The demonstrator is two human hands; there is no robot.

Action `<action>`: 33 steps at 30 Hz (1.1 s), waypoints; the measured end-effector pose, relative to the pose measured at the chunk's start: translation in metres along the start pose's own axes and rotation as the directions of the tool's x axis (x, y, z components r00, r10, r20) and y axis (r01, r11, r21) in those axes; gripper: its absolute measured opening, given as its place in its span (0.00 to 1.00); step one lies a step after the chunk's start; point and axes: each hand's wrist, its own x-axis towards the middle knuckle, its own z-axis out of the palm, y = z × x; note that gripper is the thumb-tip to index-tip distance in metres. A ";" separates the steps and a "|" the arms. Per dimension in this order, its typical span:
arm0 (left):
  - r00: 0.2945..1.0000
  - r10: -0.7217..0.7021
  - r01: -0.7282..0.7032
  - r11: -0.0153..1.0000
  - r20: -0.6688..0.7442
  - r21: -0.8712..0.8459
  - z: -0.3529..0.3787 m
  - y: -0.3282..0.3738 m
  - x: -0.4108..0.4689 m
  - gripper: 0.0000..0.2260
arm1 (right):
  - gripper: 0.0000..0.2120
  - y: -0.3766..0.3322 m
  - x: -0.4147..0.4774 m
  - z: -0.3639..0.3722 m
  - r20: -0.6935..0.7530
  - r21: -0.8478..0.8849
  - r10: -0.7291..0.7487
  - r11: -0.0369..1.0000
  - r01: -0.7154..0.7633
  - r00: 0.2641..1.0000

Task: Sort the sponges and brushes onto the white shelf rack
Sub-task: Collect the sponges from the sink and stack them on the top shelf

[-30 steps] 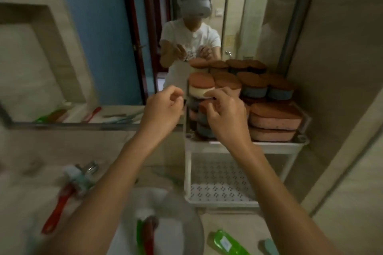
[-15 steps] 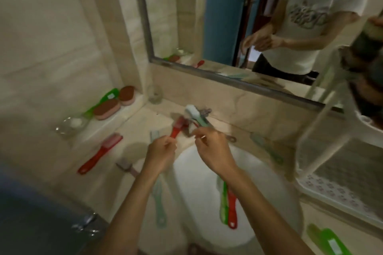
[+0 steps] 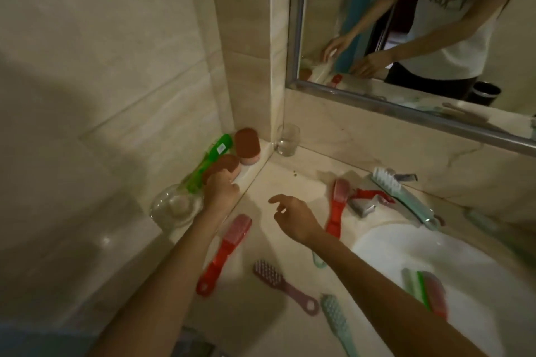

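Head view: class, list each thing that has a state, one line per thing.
Left hand: gripping near sponge.
Right hand: open, holding nothing.
Far sponge: on ledge, untouched.
Drinking glass: upright, empty.
Nearest red brush: lying on counter, untouched.

Two sponges point(image 3: 247, 143), two glasses point(image 3: 287, 140), at least nine brushes point(image 3: 224, 253)

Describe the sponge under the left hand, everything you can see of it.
The sponge is an oval pad with a rough brown scouring top and a pale pink body. It lies on the raised ledge, beside the green brush and just short of a second sponge. The left hand curls its fingers over its near end.
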 end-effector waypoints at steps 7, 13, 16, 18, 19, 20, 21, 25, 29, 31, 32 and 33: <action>1.000 0.016 -0.015 0.983 -0.003 0.185 0.011 -0.010 0.066 0.22 | 0.24 -0.012 0.093 -0.002 0.029 -0.142 0.063 0.988 -0.059 0.998; 0.999 0.024 -0.013 0.958 -0.034 0.286 0.018 -0.015 0.082 0.28 | 0.30 -0.026 0.154 0.004 0.031 -0.242 0.053 0.969 -0.044 0.998; 0.999 -0.011 0.024 0.955 -0.048 0.295 0.015 -0.013 0.087 0.30 | 0.31 -0.028 0.175 0.006 0.050 -0.294 0.047 0.955 -0.030 0.998; 0.996 -0.052 0.070 0.954 -0.070 0.291 0.011 -0.009 0.089 0.32 | 0.29 -0.026 0.185 0.009 0.057 -0.290 0.049 0.957 -0.030 0.997; 0.994 -0.067 0.090 0.952 -0.088 0.291 0.009 -0.008 0.089 0.32 | 0.28 -0.025 0.187 0.010 0.048 -0.267 0.045 0.963 -0.031 0.998; 0.991 -0.074 0.103 0.951 -0.108 0.292 0.007 -0.006 0.089 0.33 | 0.26 -0.025 0.189 0.011 0.023 -0.234 0.038 0.972 -0.031 0.999; 0.989 -0.082 0.116 0.950 -0.127 0.291 0.006 -0.004 0.088 0.33 | 0.24 -0.025 0.189 0.012 -0.012 -0.201 0.032 0.979 -0.033 0.999; 0.980 -0.136 0.171 0.950 -0.144 0.263 0.005 -0.001 0.083 0.35 | 0.24 -0.026 0.188 0.018 -0.045 -0.133 0.064 0.989 -0.070 0.997; 0.981 -0.143 0.171 0.957 -0.133 0.236 0.006 -0.002 0.075 0.35 | 0.25 -0.024 0.187 0.019 -0.102 -0.178 0.094 0.978 -0.111 0.990; 0.980 -0.135 0.163 0.964 -0.143 0.209 0.003 0.001 0.072 0.33 | 0.24 -0.020 0.182 0.016 -0.156 -0.153 0.109 0.979 -0.133 0.982; 0.980 -0.126 0.153 0.971 -0.152 0.182 0.001 0.005 0.070 0.32 | 0.24 -0.018 0.176 0.012 -0.185 -0.123 0.113 0.983 -0.137 0.976; 0.980 -0.111 0.135 0.980 -0.163 0.145 -0.001 0.011 0.067 0.31 | 0.24 -0.016 0.169 0.006 -0.219 -0.089 0.107 0.988 -0.129 0.970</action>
